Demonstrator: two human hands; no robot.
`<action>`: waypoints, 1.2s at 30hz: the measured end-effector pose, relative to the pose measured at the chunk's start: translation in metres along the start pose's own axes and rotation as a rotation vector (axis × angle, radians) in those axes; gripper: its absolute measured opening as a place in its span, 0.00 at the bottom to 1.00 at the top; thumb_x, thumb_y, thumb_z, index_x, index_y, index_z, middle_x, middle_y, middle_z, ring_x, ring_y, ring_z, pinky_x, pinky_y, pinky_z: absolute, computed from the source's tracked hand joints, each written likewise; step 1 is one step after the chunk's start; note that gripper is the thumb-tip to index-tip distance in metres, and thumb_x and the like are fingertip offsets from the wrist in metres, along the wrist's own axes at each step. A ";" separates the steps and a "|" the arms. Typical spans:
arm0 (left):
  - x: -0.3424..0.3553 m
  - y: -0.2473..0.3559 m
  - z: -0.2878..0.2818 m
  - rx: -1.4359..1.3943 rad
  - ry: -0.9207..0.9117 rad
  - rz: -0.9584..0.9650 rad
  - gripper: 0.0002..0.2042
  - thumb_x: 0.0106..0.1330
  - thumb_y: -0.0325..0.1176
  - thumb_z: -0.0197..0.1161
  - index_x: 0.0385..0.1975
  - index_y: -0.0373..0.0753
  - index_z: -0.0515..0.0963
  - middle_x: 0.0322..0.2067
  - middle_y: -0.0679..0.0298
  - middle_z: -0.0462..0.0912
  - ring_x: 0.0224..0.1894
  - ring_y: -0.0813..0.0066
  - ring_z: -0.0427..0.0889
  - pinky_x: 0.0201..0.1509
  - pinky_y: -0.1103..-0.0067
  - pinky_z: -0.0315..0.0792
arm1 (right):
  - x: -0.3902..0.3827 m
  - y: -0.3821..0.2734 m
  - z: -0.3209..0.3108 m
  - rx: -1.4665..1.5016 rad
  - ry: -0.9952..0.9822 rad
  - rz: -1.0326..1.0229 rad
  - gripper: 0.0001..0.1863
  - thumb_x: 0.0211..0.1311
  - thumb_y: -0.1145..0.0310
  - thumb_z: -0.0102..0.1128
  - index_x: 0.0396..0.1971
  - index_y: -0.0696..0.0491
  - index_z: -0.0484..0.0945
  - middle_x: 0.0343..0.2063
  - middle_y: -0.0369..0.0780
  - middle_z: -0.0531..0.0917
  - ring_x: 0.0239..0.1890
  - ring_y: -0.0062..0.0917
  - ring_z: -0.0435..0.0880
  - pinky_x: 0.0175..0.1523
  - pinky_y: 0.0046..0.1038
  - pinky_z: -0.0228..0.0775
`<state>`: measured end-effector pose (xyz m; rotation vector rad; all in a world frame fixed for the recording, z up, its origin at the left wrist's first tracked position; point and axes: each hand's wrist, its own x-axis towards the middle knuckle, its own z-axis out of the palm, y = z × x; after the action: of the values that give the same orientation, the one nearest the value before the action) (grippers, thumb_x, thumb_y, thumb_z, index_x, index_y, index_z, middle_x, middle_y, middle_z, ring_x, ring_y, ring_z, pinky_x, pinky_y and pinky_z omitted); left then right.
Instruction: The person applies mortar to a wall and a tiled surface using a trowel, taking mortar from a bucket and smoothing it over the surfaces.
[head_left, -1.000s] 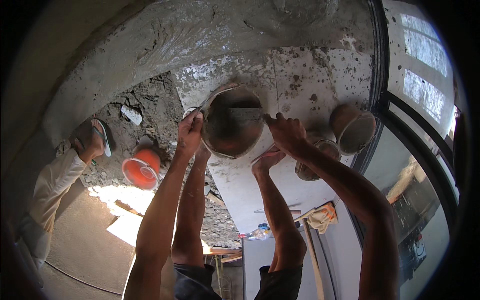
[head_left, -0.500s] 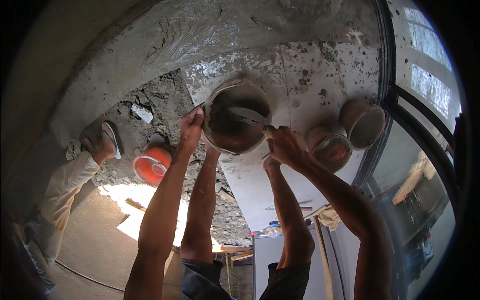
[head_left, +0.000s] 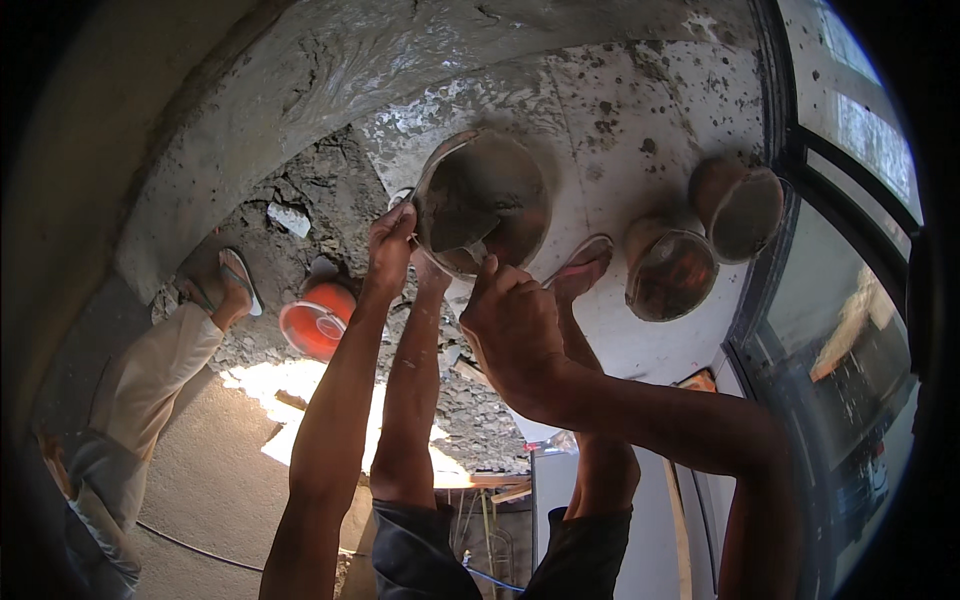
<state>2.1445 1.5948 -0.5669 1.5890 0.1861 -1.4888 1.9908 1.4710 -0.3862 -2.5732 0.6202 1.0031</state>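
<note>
A mortar-smeared bucket (head_left: 540,225) is tilted toward me at the middle, with wet grey mortar (head_left: 500,165) inside. My left hand (head_left: 392,240) is closed on its left rim, thumb up on the edge. My right hand (head_left: 512,325) is at the near rim, fingers wrapped round the handle of a trowel. The trowel blade (head_left: 470,230) reaches into the bucket and looks coated with mortar; the handle is mostly hidden by my fingers.
Two more mortar-stained buckets, a nearer one (head_left: 672,275) and a farther one (head_left: 745,210), stand on the right by a dark window frame (head_left: 780,100). An orange bucket (head_left: 318,318) sits on rubble at left. Beside it is another person's sandaled foot (head_left: 236,285). Wet mortar (head_left: 400,60) covers the far surface.
My right hand has moved left and nearer me, from the bucket's right rim to its near edge. The trowel blade, earlier raised across the opening, now lies lower left in the bucket.
</note>
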 end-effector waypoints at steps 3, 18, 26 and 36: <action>-0.003 -0.002 0.007 0.120 -0.021 0.045 0.18 0.78 0.35 0.54 0.61 0.33 0.76 0.46 0.67 0.83 0.46 0.81 0.78 0.54 0.81 0.71 | -0.018 0.022 0.006 -0.061 -0.205 -0.166 0.15 0.53 0.68 0.66 0.39 0.61 0.84 0.32 0.43 0.81 0.33 0.28 0.85 0.26 0.29 0.73; -0.007 -0.009 -0.003 0.052 -0.027 0.162 0.18 0.80 0.38 0.52 0.60 0.31 0.75 0.48 0.66 0.81 0.50 0.80 0.74 0.59 0.79 0.68 | -0.008 0.061 0.106 0.098 0.041 -0.118 0.11 0.54 0.67 0.66 0.36 0.55 0.82 0.29 0.41 0.81 0.28 0.31 0.87 0.31 0.33 0.79; 0.017 -0.007 -0.008 0.085 -0.003 0.272 0.16 0.80 0.39 0.52 0.55 0.33 0.78 0.46 0.68 0.83 0.47 0.81 0.75 0.56 0.80 0.70 | 0.009 0.161 0.071 0.467 0.140 -0.021 0.20 0.65 0.72 0.61 0.57 0.55 0.75 0.34 0.49 0.84 0.34 0.44 0.86 0.37 0.43 0.78; 0.022 -0.007 -0.035 -0.014 0.182 0.166 0.17 0.76 0.36 0.56 0.57 0.33 0.78 0.48 0.65 0.83 0.50 0.77 0.78 0.59 0.78 0.70 | -0.030 0.135 0.141 1.027 0.141 -0.052 0.18 0.69 0.65 0.57 0.55 0.56 0.76 0.26 0.45 0.85 0.24 0.37 0.85 0.31 0.34 0.79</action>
<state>2.1707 1.6130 -0.5951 1.6864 0.1641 -1.2141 1.8248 1.4242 -0.4822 -1.7205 0.8169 0.3135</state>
